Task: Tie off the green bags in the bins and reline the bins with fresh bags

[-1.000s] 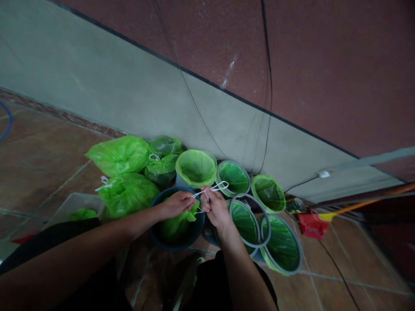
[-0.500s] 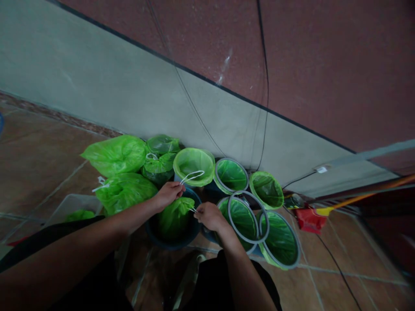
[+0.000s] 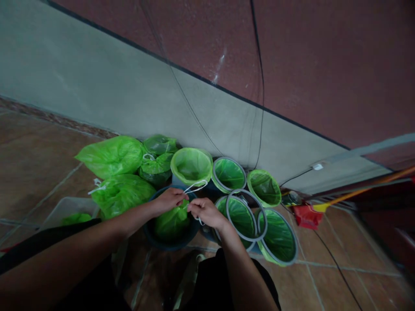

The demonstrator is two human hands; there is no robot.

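A green garbage bag [image 3: 171, 222] stands gathered at its top inside a dark blue bin [image 3: 152, 242]. My left hand [image 3: 168, 201] pinches the bag's white drawstring [image 3: 200, 183], whose loop sticks out to the right above the fingers. Close beside it, my right hand [image 3: 207, 211] is closed at the bag's neck, with a bit of white string hanging below its fingers. Exactly how the string passes between the two hands is hidden.
Tied green bags [image 3: 112, 155] lie to the left, near a pale plastic tub [image 3: 61, 207]. Several green-lined bins [image 3: 191, 166] stand along the wall and to the right. A loose grey ring [image 3: 266, 216] rests across two bins. A red dustpan [image 3: 307, 216] lies farther right.
My hands have come closer together over the bag. The string's loop now reaches across toward my right hand, and string hangs beneath that hand. The view has shifted slightly.
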